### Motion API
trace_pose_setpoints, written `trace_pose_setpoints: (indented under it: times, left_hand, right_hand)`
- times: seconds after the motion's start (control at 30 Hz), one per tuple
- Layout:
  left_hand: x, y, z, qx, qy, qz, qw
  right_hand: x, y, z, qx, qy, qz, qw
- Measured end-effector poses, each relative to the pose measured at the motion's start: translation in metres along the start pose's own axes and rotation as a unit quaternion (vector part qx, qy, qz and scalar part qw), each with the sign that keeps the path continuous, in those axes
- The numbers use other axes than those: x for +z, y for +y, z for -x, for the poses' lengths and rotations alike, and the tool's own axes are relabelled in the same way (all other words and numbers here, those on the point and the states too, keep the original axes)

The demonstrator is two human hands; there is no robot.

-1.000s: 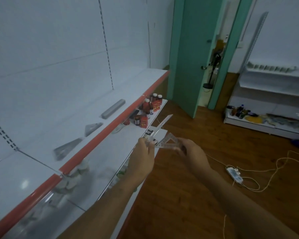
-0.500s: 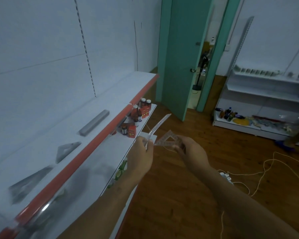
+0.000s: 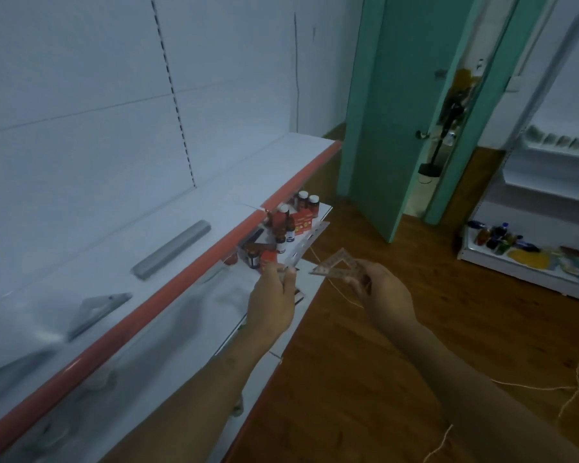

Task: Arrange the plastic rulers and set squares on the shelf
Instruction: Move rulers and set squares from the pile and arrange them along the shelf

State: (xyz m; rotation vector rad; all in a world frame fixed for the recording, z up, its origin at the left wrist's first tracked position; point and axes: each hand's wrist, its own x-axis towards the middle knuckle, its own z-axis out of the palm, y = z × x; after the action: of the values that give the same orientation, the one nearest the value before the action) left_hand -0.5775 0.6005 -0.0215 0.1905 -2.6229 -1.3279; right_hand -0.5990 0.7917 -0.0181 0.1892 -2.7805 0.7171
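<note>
White shelf (image 3: 214, 195) with red edge is carrying a grey ruler pack (image 3: 173, 248) and a set square (image 3: 97, 310), laid apart, probably for display. Left hand (image 3: 273, 307) is pinching a clear ruler (image 3: 306, 243) above the lower tier; right hand (image 3: 381, 292) is gripping a set square (image 3: 340, 265), apparently separating them before placing.

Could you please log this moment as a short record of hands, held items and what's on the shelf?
left hand: pinches clear ruler
right hand: holds clear set square
top shelf: grey ruler stack, set square stack
lower shelf: bottles at far end
</note>
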Motion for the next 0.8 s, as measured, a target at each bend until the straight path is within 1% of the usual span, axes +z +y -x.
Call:
trace_pose_setpoints:
  times: [0.1, 0.2, 0.37, 0.47, 0.63, 0.73, 0.8]
  left_hand:
    - [0.008, 0.003, -0.021, -0.022, 0.024, -0.019, 0.999]
    - [0.009, 0.002, -0.038, -0.043, 0.065, -0.030, 0.996]
    - [-0.012, -0.013, -0.038, -0.091, 0.133, -0.037, 0.986]
    - [-0.040, -0.038, -0.033, -0.128, 0.185, -0.061, 0.972]
    - [-0.097, -0.084, -0.014, -0.167, 0.286, -0.071, 0.941]
    - [-0.131, -0.105, 0.000, -0.196, 0.327, -0.071, 0.922]
    - [-0.151, -0.121, 0.007, -0.218, 0.356, -0.081, 0.905]
  right_hand:
    - [0.007, 0.007, -0.037, -0.039, -0.015, -0.022, 0.999]
    - [0.021, 0.006, -0.072, -0.078, -0.027, -0.047, 0.995]
    - [0.054, -0.020, -0.108, -0.152, -0.067, -0.068, 0.984]
    - [0.078, -0.055, -0.116, -0.205, -0.102, -0.101, 0.968]
    - [0.120, -0.137, -0.113, -0.322, -0.146, -0.133, 0.926]
    - [0.142, -0.182, -0.105, -0.364, -0.181, -0.149, 0.901]
    - [0.156, -0.210, -0.098, -0.404, -0.187, -0.144, 0.884]
